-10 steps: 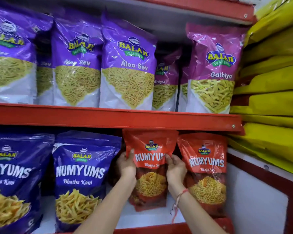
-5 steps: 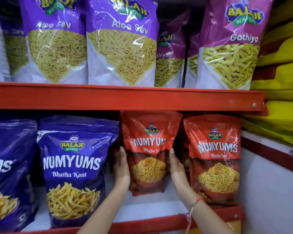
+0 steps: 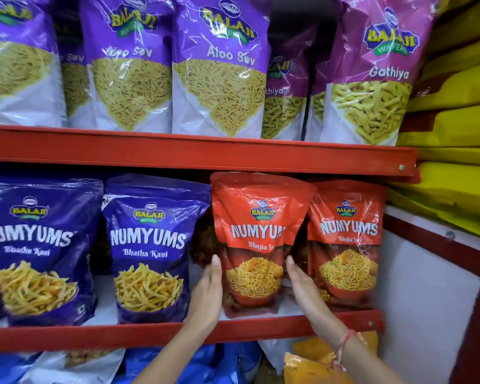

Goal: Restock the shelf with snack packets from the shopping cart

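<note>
Both hands press flat against the sides of a red snack packet (image 3: 254,245) standing upright on the lower shelf (image 3: 150,332) — the left hand (image 3: 209,289) on its left edge, the right hand (image 3: 299,281) on its right edge, fingers straight, holding it between the palms. The packet sits between a blue packet (image 3: 150,248) on its left and a second red packet (image 3: 347,245) just beside it on the right. A red thread bracelet (image 3: 344,345) circles the right wrist. Purple packets (image 3: 219,65) line the upper shelf (image 3: 200,151).
</note>
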Available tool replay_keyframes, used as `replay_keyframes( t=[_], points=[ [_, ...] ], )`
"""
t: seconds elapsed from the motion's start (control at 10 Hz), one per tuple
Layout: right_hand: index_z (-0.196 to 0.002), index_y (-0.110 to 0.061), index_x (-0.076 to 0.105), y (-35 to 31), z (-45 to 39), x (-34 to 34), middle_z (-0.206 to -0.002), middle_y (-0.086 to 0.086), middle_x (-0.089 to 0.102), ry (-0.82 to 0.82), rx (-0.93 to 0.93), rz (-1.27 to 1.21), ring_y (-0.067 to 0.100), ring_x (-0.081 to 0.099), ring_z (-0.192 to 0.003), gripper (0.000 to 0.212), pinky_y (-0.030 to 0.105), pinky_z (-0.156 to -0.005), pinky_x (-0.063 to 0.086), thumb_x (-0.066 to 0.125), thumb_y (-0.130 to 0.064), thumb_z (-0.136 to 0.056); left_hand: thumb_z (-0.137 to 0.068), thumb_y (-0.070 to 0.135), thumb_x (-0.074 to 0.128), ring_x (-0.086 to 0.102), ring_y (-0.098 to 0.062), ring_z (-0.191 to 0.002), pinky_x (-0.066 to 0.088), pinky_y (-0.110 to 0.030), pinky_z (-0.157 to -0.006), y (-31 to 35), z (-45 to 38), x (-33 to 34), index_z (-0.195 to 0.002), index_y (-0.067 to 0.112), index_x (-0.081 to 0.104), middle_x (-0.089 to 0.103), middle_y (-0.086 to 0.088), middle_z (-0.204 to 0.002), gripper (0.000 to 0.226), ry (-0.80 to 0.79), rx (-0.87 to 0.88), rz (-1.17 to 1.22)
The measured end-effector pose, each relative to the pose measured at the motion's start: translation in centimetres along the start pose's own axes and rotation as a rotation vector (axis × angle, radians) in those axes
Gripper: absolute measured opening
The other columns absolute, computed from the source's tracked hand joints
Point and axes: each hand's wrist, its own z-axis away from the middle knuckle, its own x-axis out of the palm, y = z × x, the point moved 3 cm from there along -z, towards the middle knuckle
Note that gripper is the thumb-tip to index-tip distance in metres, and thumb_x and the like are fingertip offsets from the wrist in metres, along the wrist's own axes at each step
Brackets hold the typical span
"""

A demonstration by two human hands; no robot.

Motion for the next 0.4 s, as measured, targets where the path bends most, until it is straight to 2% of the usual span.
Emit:
replay_keyframes(
  t=[0.1,0.2,0.3,0.4],
  points=[
    [-0.139,-0.031,0.044,-0.6,1.8,-0.5,-0.149,-0.003,0.045,0.025,-0.031,0.044,0.022,0.038,-0.139,0.068,0.047,-0.117,0.031,0.033,-0.07,-0.084,-0.089,0.056,0.017,0.049,-0.021,-0.119,0.029,-0.029,-0.09,0.8,2.1,-0.1,-0.124,0.023,0.05,0.056,0.003,-0.111,0.058,-0.02,0.027,-0.008],
    [-0.141,-0.025,0.043,-1.9,3.8,-0.7,-0.148,-0.001,0.045,0.024,-0.079,0.166,0.023,0.04,-0.138,0.064,0.043,-0.116,0.032,0.034,-0.062,-0.09,-0.092,0.052,0.021,0.043,-0.023,-0.129,0.03,-0.029,-0.098,1.5,3.3,-0.4,-0.132,0.022,0.043,0.054,-0.002,-0.133,0.055,-0.032,0.032,-0.068],
    [-0.136,-0.02,0.048,-6.4,6.2,-2.4,-0.14,0.005,0.055,0.123,-0.271,0.269,0.019,0.053,-0.122,0.048,0.04,-0.106,0.043,0.047,-0.043,-0.094,-0.087,0.056,0.025,0.042,-0.015,-0.13,0.03,-0.029,-0.106,3.8,4.4,-2.0,-0.135,0.021,0.04,0.048,0.001,-0.14,0.061,0.018,0.177,-0.137],
    [-0.115,-0.028,0.064,-13.7,10.5,-6.2,-0.117,-0.003,0.068,0.248,-0.551,0.102,0.012,0.06,-0.103,0.024,0.036,-0.096,0.048,0.057,-0.033,-0.093,-0.092,0.05,0.031,0.048,-0.005,-0.122,0.039,-0.028,-0.104,8.2,5.3,-5.0,-0.131,0.027,0.042,0.053,0.011,-0.129,0.046,0.139,0.511,-0.178]
  ],
)
